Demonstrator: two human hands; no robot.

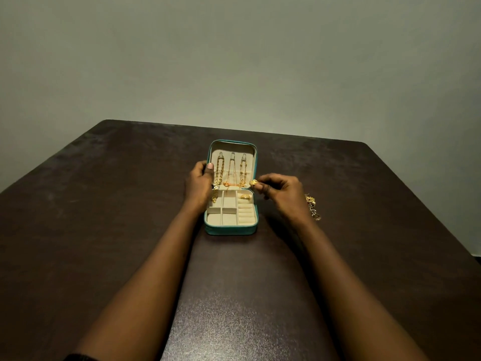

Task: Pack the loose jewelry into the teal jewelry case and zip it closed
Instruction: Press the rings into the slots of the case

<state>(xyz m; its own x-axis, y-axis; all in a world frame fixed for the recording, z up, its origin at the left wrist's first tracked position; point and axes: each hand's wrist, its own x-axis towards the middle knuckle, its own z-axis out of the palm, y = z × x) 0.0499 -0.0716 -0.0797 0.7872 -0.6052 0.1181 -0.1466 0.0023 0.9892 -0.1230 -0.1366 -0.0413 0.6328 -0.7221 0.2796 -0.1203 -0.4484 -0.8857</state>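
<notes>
I'm looking down at the dark worktop (130, 204), and the teal jewelry case (230, 230) sits dead centre, open, with its lid (256, 162) standing up at the 12 o'clock side. My left hand (199, 182) is at the case's 9 o'clock. Its thumb lies on the cream lining and the rest of the fingers curl behind the lid's left edge, so it grips the lid.

Three gold necklaces hang from clips inside the lid: a thick chain (218, 173) on the left, a fine chain (230, 173) in the middle and a beaded chain (243, 170) on the right. The thick one spills over the hinge into the tray's 11 o'clock compartment.

Now the right hand (279, 192), at the case's 3 o'clock. Its thumb and forefinger are clamped on a gold ring (253, 182), which is held in the air just at the lid's lower right corner, above the tray. The other fingers are curled in loosely.

Down in the tray, a second ring (245, 196) sits in the farthest roll of the right-hand column, at about 1 o'clock. The nearer rolls show only cream padding.

Out past my right wrist, again at 3 o'clock and well apart from the case, a small heap of loose jewelry (312, 207) lies on the worktop, gold with some silvery bits. I can't make out the separate pieces.
</notes>
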